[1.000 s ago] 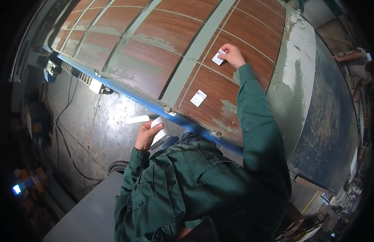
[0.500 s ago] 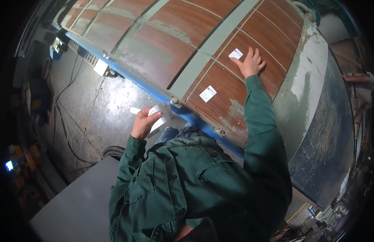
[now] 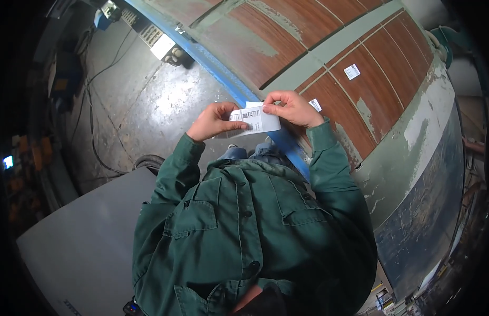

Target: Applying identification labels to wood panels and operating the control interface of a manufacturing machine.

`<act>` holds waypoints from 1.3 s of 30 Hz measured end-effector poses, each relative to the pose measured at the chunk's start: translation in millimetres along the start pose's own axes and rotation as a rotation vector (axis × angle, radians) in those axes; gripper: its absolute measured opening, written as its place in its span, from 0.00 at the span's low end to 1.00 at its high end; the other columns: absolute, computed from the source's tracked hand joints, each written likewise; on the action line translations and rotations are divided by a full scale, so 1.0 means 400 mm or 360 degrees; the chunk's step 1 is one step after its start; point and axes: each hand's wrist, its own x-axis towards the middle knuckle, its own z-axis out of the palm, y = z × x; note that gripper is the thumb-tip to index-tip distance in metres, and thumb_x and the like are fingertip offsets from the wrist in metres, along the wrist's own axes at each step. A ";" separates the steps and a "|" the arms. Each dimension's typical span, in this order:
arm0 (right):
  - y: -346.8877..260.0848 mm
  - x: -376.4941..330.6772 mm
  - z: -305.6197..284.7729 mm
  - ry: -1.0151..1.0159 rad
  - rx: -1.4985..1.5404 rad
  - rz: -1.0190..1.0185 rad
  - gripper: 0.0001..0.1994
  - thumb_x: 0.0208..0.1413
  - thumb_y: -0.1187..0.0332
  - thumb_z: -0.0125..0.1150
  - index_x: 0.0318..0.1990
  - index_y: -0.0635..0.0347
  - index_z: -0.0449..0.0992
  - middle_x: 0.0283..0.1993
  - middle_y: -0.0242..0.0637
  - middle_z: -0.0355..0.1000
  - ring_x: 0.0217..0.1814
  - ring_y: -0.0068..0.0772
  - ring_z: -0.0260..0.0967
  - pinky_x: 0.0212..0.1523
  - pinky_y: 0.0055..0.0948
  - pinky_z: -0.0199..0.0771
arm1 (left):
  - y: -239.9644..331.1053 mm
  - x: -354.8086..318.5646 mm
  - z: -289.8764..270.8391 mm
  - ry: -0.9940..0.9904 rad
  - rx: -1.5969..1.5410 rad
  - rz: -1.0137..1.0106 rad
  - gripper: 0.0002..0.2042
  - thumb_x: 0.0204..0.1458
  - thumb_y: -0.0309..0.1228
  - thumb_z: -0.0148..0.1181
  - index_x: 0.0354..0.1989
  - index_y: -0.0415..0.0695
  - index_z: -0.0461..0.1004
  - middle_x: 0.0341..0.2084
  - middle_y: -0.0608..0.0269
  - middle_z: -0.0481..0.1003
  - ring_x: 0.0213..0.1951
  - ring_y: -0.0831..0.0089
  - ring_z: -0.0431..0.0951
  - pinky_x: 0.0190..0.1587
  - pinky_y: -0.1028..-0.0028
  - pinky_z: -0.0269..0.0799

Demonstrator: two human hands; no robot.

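Head view, left fingers: the white label strip [image 3: 264, 124] was pinched near its left end between the thumb and bent fingers of the left hand [image 3: 212, 122].
Right fingers: the strip's upper edge was pinched narrowly between thumb and forefinger of the right hand [image 3: 292, 108]; half a second earlier that hand had been spread on the panels beside a label.
Label strip: it was held between both hands, in front of the body, printed side showing and right end curled over; earlier it had been held by the left hand alone.
Lower label [image 3: 315, 105]: partly covered by the right hand, where it had been seen whole before.
Upper label [image 3: 352, 71]: left flat on the brown panels [image 3: 372, 94], with no hand beside it now.
Blue rail [image 3: 218, 73]: seen passing behind the hands, along the panels' near edge.
Green jacket [image 3: 223, 253]: both forearms were covered by its sleeves, the right one drawn back from the panels.
Outer scene: the panels were shifted rightward in view, and more of the grey surface [image 3: 91, 226] was shown at lower left.
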 end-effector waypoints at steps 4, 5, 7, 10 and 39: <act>-0.016 -0.019 -0.021 0.0034 -0.0087 0.0128 0.07 0.55 0.68 0.56 0.31 0.62 0.72 0.29 0.25 0.69 0.33 0.14 0.63 0.35 0.17 0.64 | -0.010 -0.030 -0.045 -0.0043 -0.0022 -0.0053 0.10 0.42 0.28 0.68 0.31 0.40 0.75 0.25 0.73 0.75 0.28 0.87 0.72 0.30 0.85 0.66; -0.019 -0.023 -0.021 0.0053 -0.0046 0.0134 0.07 0.55 0.68 0.56 0.30 0.62 0.71 0.29 0.25 0.69 0.32 0.13 0.63 0.34 0.17 0.64 | -0.017 -0.036 -0.056 -0.0034 -0.0017 -0.0045 0.10 0.43 0.28 0.68 0.31 0.39 0.74 0.26 0.70 0.76 0.29 0.85 0.73 0.31 0.84 0.67; -0.018 -0.032 -0.019 0.0063 -0.0040 0.0144 0.06 0.56 0.68 0.56 0.31 0.62 0.71 0.29 0.25 0.69 0.33 0.13 0.63 0.35 0.17 0.64 | -0.031 -0.045 -0.067 -0.0013 -0.0036 -0.0029 0.09 0.44 0.27 0.67 0.31 0.39 0.74 0.27 0.67 0.77 0.29 0.83 0.74 0.33 0.82 0.69; -0.016 -0.039 -0.015 0.0079 -0.0040 0.0155 0.06 0.55 0.69 0.56 0.31 0.62 0.71 0.30 0.25 0.69 0.33 0.12 0.63 0.35 0.16 0.64 | -0.030 -0.051 -0.076 -0.0032 -0.0026 -0.0019 0.08 0.44 0.26 0.66 0.31 0.39 0.74 0.27 0.67 0.77 0.30 0.83 0.75 0.33 0.82 0.69; -0.029 -0.073 0.001 0.0445 -0.1144 0.0204 0.09 0.51 0.66 0.58 0.37 0.59 0.72 0.33 0.30 0.73 0.34 0.25 0.70 0.41 0.25 0.65 | -0.029 -0.092 -0.140 -0.0158 0.0357 0.0004 0.09 0.44 0.28 0.66 0.32 0.38 0.76 0.26 0.69 0.77 0.31 0.83 0.72 0.38 0.80 0.67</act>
